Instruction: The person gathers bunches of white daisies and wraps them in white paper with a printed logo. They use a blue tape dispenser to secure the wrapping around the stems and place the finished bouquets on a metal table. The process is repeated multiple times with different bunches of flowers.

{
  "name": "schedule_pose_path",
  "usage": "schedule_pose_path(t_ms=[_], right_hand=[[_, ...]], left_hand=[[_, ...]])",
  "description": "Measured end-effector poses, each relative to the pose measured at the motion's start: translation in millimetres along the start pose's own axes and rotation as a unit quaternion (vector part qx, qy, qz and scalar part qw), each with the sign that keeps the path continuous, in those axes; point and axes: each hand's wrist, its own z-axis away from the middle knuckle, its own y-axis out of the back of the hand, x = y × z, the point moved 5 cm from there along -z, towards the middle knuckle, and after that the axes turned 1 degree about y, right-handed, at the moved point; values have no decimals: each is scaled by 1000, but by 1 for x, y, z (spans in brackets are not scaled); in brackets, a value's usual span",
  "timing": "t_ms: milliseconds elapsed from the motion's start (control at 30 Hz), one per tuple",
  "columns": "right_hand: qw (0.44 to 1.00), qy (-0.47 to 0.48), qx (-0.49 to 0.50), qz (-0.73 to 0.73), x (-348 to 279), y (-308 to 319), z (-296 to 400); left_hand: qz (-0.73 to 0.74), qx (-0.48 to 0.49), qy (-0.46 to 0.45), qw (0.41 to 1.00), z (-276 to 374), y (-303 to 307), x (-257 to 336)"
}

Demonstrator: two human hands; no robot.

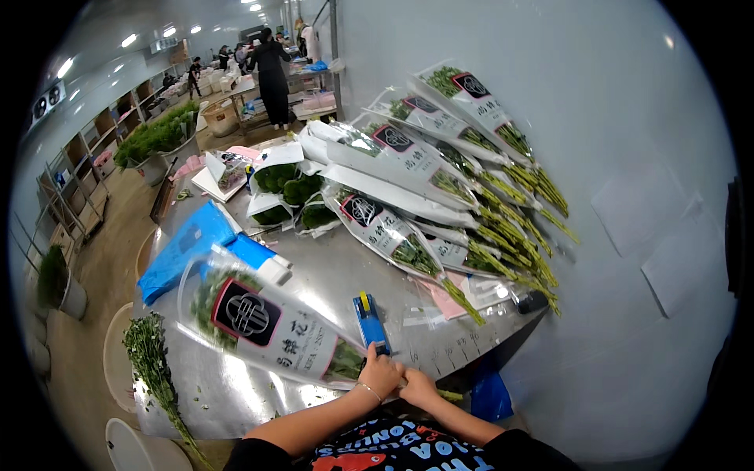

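Observation:
A bouquet of green foliage in a printed clear plastic sleeve (277,321) lies slanted over the metal table (227,385), its wide end to the upper left. My left hand (380,372) is closed around the narrow end of that sleeve. Beside it, touching, my right hand (419,388) grips the stems, whose green ends stick out to its right. Just beyond my left hand stands a blue tape dispenser (370,321) with a yellow part on top. A loose bunch of leafy stems with small white buds (150,353) lies at the table's left edge.
Several sleeved bouquets (406,159) are piled at the back right against the wall. White-wrapped green bunches (283,182) and a blue plastic bag (188,247) lie farther back. White tubs (138,447) stand on the floor at left. People (270,76) work at tables in the distance.

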Motion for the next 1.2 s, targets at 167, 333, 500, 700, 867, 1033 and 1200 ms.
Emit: schedule_pose_path(t_ms=[167,333,500,700,867,1033,1200], right_hand=[[947,-53,115,-295,61,39,-58],[912,173,369,-48,-21,236,-119],[869,88,450,185,-1,385,-210],[880,-94,259,386,-6,385,-307],[935,-183,164,254,29,358,-363],[939,-170,168,247,19,355,-359],[906,-126,265,305,-20,346,-336]], left_hand=[[128,252,-102,954,23,78,-24],[266,130,230,927,100,35,-85],[252,129,391,876,199,-16,-100],[242,115,520,811,265,-9,-66],[244,137,533,798,268,3,-62],[281,107,530,793,265,0,-71],[292,56,519,801,266,-12,-87]])
